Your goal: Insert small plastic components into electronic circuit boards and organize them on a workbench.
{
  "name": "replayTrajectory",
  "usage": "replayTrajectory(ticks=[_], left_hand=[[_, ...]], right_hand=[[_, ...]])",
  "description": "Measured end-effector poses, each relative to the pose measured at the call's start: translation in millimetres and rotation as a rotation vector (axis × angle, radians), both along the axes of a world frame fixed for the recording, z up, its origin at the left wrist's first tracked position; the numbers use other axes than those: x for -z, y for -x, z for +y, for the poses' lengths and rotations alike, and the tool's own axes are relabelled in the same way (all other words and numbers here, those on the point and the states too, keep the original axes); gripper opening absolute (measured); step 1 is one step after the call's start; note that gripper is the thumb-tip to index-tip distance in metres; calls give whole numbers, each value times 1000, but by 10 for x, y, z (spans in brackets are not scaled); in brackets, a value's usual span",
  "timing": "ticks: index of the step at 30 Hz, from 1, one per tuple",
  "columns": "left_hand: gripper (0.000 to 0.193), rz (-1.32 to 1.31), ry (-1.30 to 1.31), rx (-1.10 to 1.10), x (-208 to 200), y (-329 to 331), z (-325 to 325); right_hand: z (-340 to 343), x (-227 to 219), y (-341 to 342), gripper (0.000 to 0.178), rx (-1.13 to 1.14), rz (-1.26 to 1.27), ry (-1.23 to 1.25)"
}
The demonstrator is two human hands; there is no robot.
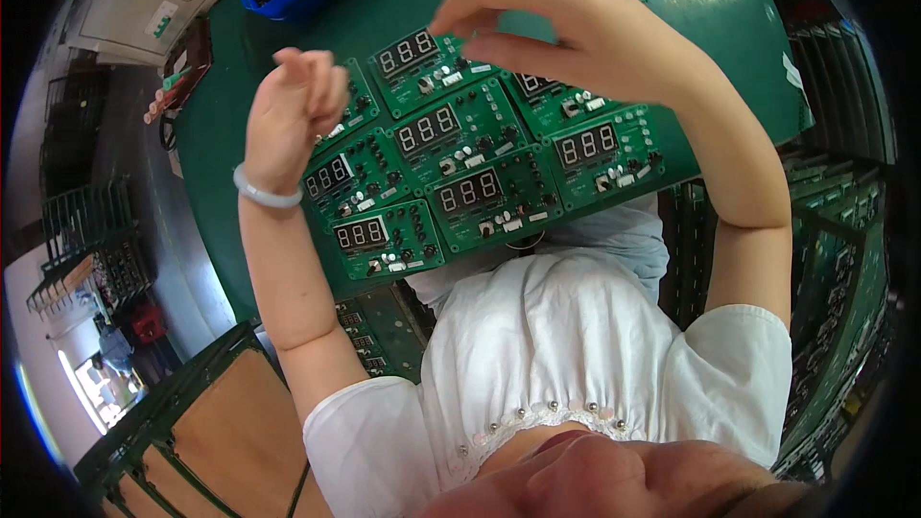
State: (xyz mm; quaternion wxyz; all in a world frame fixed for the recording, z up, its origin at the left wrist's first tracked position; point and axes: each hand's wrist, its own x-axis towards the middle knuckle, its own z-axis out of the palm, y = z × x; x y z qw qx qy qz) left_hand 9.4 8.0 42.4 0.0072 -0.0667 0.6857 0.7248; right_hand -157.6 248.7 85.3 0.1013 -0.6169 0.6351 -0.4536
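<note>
Several green circuit boards (480, 129), each with a three-digit display and small parts, lie in rows on the green table. My left hand (295, 105), with a pale bangle on its wrist, is above the left boards. Its fingers are curled together, and I cannot make out what is in them, if anything. Over the far right boards, my right hand (556, 19) arches with thumb and fingers apart. Nothing shows between them. It partly hides the boards beneath it.
A blue bin (278, 2) of small black parts stands at the far left of the table (715, 29). Behind it is a control panel (144, 0) with red and green buttons. Green racks (835, 230) holding boards stand at the right, and a wooden-seated chair (225, 422) at the lower left.
</note>
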Motion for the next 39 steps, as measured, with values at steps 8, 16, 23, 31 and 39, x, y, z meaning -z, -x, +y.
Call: replayTrajectory(ticks=[8,16,23,31,39], left_hand=[[67,-57,195,69,101,344,219],[68,-183,-133,-18,82,449,215],[20,-290,-797,-71,252,419,-27],[20,-213,-539,-173,257,416,116],[31,-148,-562,-14,335,430,43]], right_hand=[[-643,413,232,25,-214,83,84],[-633,212,456,9,-241,53,-178],[-726,567,624,10,-206,356,-295],[-756,564,559,10,-230,354,-341],[-738,583,519,11,-114,333,-393]])
